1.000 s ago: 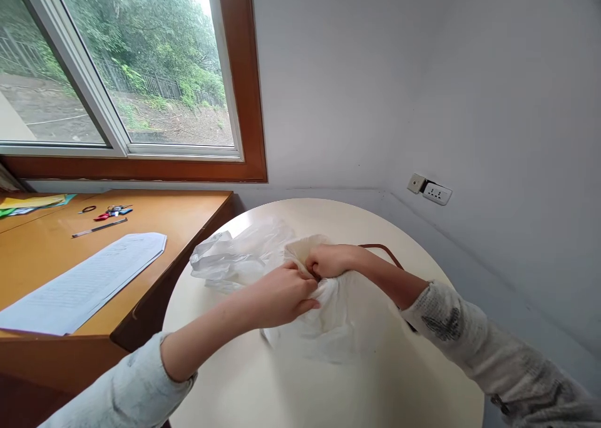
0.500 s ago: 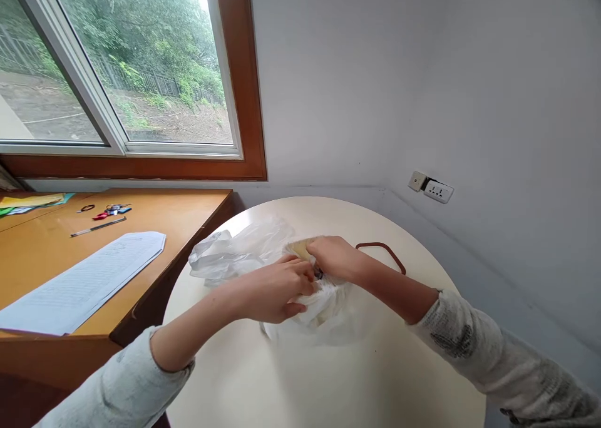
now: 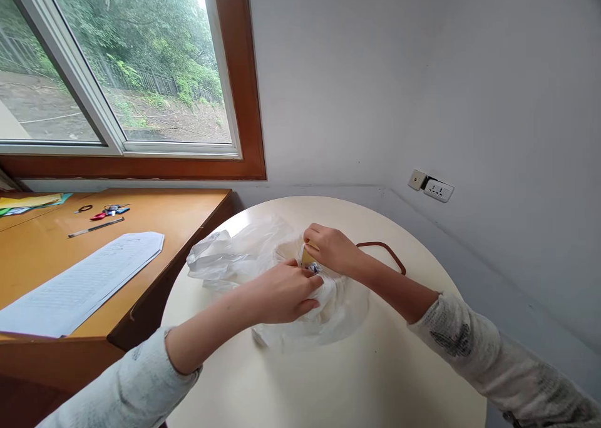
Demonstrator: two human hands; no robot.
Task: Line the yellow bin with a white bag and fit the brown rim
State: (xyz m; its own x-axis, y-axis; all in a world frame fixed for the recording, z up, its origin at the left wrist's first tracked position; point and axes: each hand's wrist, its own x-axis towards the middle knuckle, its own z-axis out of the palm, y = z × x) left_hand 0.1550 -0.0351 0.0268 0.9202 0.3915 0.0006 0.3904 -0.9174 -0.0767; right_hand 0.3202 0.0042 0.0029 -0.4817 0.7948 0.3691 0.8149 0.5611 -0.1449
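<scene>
A thin, whitish see-through plastic bag (image 3: 230,256) lies crumpled on the round cream table (image 3: 300,384). My left hand (image 3: 288,293) rests over its bunched middle, fingers bent and closed on the film. Just beyond it, my right hand (image 3: 333,249) has its fingers curled together, pinching the bag by a pale yellow piece (image 3: 308,259) with a small blue mark. Most of that yellow piece is hidden by the hands and plastic, so I cannot tell its kind.
On the table behind my right wrist is a brown curved handle-like loop (image 3: 387,249). An orange-brown desk (image 3: 188,228) to the left holds printed sheets (image 3: 89,284), a pen (image 3: 96,227), keys (image 3: 111,211) and coloured papers (image 3: 32,201). A wall socket (image 3: 438,190) is at the right.
My right hand has shifted slightly up and its fingers have come up over the yellow piece. My left hand has moved a little right. More of the blue mark shows between them.
</scene>
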